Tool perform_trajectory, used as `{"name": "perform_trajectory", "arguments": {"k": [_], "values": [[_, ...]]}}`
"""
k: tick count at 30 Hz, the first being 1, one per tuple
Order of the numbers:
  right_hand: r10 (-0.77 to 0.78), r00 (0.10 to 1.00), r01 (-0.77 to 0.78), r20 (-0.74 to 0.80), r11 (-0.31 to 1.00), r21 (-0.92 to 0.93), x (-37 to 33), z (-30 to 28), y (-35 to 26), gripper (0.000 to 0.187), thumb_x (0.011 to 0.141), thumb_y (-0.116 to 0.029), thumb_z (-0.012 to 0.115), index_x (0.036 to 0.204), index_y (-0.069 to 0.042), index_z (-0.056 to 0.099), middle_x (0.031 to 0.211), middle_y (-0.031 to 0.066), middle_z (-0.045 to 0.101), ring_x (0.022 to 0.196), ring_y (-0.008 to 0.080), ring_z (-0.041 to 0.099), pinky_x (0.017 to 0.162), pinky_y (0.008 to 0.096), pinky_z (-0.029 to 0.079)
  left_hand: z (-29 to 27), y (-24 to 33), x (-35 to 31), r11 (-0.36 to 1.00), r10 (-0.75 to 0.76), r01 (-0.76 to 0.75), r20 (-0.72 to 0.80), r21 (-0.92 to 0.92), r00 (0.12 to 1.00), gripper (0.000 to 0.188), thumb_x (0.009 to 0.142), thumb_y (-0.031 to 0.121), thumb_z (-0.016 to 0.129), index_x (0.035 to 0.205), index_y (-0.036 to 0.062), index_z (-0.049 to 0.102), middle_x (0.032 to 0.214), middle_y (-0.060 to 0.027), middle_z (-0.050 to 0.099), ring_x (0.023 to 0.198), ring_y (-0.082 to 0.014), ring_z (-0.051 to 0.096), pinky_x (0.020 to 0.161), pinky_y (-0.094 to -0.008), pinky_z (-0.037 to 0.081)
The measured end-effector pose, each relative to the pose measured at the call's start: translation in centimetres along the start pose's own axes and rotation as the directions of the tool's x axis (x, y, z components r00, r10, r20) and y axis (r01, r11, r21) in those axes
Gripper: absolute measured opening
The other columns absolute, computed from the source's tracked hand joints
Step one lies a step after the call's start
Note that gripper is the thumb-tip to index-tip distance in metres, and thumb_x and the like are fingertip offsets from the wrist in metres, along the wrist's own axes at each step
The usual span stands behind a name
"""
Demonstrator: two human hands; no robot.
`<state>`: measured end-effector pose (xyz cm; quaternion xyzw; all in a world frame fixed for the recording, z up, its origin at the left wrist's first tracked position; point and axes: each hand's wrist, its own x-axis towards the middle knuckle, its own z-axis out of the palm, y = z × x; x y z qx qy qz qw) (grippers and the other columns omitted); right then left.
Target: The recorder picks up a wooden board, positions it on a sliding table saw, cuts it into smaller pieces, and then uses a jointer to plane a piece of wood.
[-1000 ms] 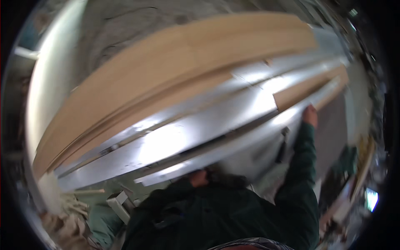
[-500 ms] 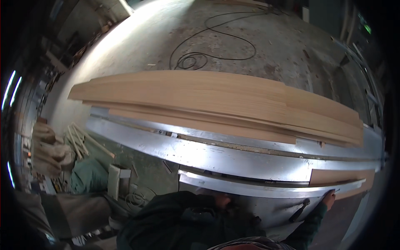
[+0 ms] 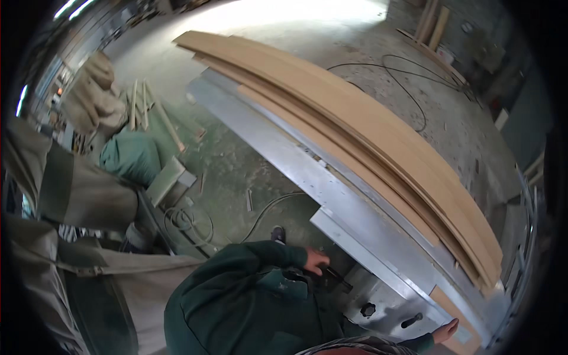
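My left hand (image 3: 316, 260) is held in front of my body in a dark green sleeve, its fingers loosely bent and apart. Just beyond it is a black handle (image 3: 338, 280), with no clear contact. My right hand (image 3: 446, 332) is at the near right, by the end of a long silvery metal bar (image 3: 378, 262). Its fingers are drawn together over a brown board (image 3: 454, 307); whatever they pinch is too small to make out. A black star-shaped knob (image 3: 368, 309) and a black lever (image 3: 412, 320) sit between the hands.
Long wooden panels (image 3: 355, 112) lie stacked along a metal machine table (image 3: 266, 142). Cables (image 3: 408, 94) trail over the floor beyond. At left are a green sack (image 3: 131, 158), wooden sticks (image 3: 160, 115), a box-shaped piece (image 3: 171, 182) and large cloth dust bags (image 3: 89, 195).
My view has turned, so the table and panels now slant down to the right. My left hand shows clearly, away from the metal bar. My right hand stays near the bar's right end.
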<state>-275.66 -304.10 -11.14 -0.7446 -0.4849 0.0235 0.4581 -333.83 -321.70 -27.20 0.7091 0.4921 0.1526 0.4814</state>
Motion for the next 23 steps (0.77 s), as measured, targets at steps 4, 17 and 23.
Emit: {"name": "perform_trajectory", "arguments": {"k": [4,17,23], "values": [[-0.254,0.940,0.218,0.228,0.961,0.171,-5.6,3.2,-18.3,0.038,0.090,-0.028,0.047,0.111,0.002,0.052,0.110,0.0114,0.056,0.102,0.0210,0.051,0.090,0.0296,0.037,-2.1,-5.7,-9.2,0.903,-0.403,0.426,-0.227,0.060,0.887,0.045,0.073,0.041,0.058,0.110,0.0169,0.051,0.113,-0.0151,0.050,0.104,-0.0324,0.049,0.088,-0.0424,0.040],[-0.851,0.086,0.377,0.519,0.510,0.773,-43.5,26.0,-58.8,0.017,0.084,-0.008,0.051,0.096,0.003,0.056,0.092,0.0132,0.058,0.088,0.0227,0.055,0.081,0.0302,0.041,3.0,-15.4,-35.3,0.439,-0.896,0.457,-0.418,-0.774,0.152,0.037,0.073,0.031,0.060,0.103,0.0097,0.054,0.099,-0.0136,0.056,0.094,-0.0294,0.054,0.082,-0.0398,0.043],[-0.886,-0.177,0.258,0.429,0.379,0.889,-57.9,29.2,-71.4,0.015,0.083,-0.007,0.052,0.095,0.002,0.057,0.095,0.0137,0.057,0.090,0.0264,0.054,0.082,0.0322,0.041,1.8,-20.6,-42.8,0.389,-0.921,0.443,-0.345,-0.808,0.181,0.042,0.074,0.035,0.059,0.108,0.0099,0.053,0.107,-0.0159,0.054,0.101,-0.0291,0.052,0.086,-0.0392,0.042]]}}
